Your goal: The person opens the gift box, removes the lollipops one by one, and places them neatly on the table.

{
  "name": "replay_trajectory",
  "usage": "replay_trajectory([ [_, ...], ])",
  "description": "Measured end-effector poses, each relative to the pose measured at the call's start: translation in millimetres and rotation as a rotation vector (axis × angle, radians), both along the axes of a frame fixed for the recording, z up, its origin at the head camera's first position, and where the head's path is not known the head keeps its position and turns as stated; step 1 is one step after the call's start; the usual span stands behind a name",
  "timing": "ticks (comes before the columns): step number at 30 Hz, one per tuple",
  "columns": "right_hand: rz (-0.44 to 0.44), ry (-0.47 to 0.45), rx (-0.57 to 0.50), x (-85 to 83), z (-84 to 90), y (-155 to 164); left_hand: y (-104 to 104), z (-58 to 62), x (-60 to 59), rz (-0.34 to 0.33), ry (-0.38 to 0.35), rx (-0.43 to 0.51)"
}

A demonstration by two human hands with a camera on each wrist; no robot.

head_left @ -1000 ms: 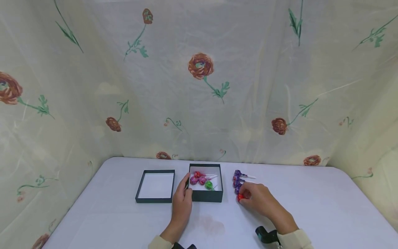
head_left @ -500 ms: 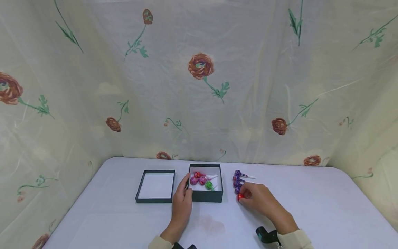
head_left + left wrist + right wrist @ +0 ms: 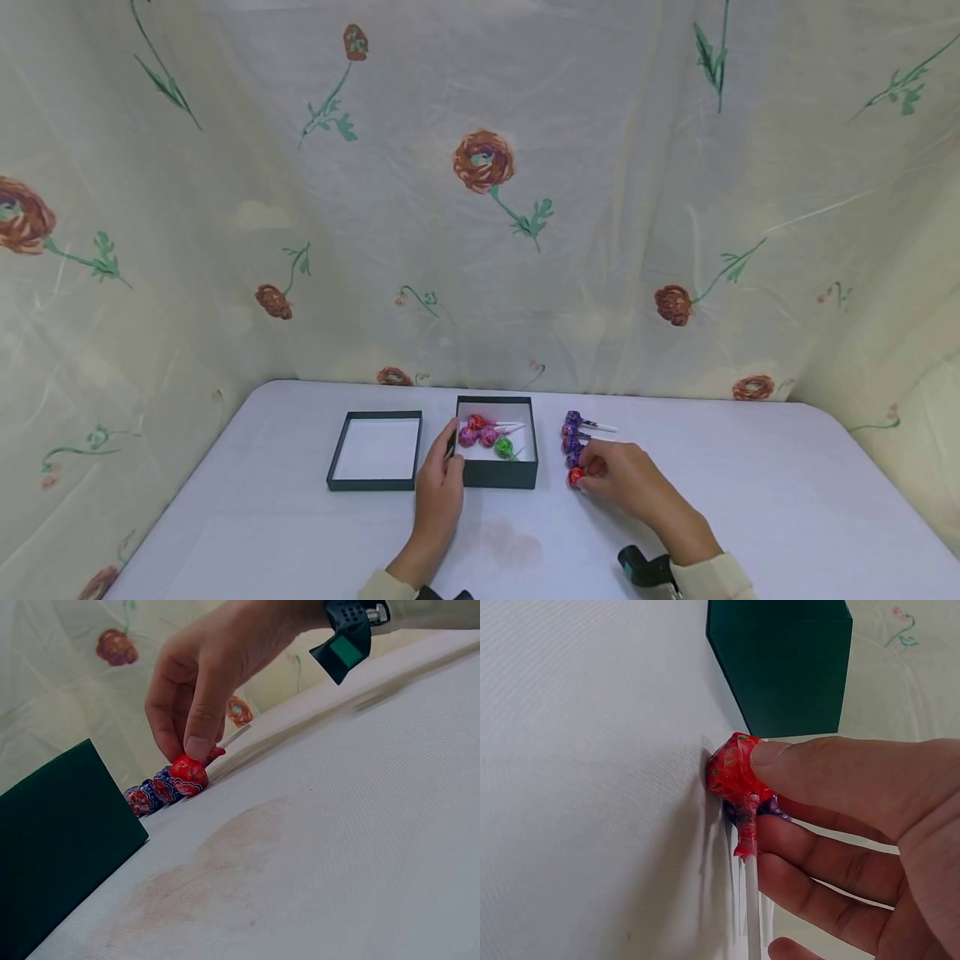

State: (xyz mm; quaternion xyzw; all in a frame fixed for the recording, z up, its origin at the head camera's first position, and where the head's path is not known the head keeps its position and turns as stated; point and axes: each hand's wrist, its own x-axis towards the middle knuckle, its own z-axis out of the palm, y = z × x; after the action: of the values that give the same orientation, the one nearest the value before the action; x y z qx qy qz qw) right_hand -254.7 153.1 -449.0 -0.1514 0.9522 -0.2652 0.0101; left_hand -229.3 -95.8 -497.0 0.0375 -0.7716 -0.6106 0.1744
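Note:
My right hand [image 3: 618,475] pinches a red-wrapped lollipop [image 3: 735,769] between thumb and fingers, low over the white tabletop. Its white stick [image 3: 753,907] points back along the hand. Beyond it, purple-wrapped lollipops [image 3: 572,437] lie in a column, partly hidden by the fingers. With my left hand [image 3: 438,492] I hold the left side of a dark green box [image 3: 498,473], thumb near its front corner. Inside the box lie a red lollipop [image 3: 476,422], pink ones [image 3: 487,437] and a green one [image 3: 504,448]. The left hand is out of its own wrist view.
A shallow dark green lid [image 3: 371,484] with a white inside lies left of the box. The table [image 3: 262,533] has a faint brownish stain [image 3: 510,542] in front of the box. Flowered cloth [image 3: 570,317] hangs behind and at both sides.
The red lollipop's head has shifted slightly left and shows more beside the right fingertips. The left hand and the box have stayed in place.

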Motion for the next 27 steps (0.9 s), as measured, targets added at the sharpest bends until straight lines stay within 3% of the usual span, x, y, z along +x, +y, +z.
replay_trajectory([
  [14,-0.01,-0.011,-0.006,3.3,2.6,1.6,1.7,0.2,1.3,0.007,-0.024,-0.004],
  [27,0.006,-0.016,-0.056,0.2,12.9,7.2,0.2,-0.1,0.2,-0.003,0.015,-0.002],
])
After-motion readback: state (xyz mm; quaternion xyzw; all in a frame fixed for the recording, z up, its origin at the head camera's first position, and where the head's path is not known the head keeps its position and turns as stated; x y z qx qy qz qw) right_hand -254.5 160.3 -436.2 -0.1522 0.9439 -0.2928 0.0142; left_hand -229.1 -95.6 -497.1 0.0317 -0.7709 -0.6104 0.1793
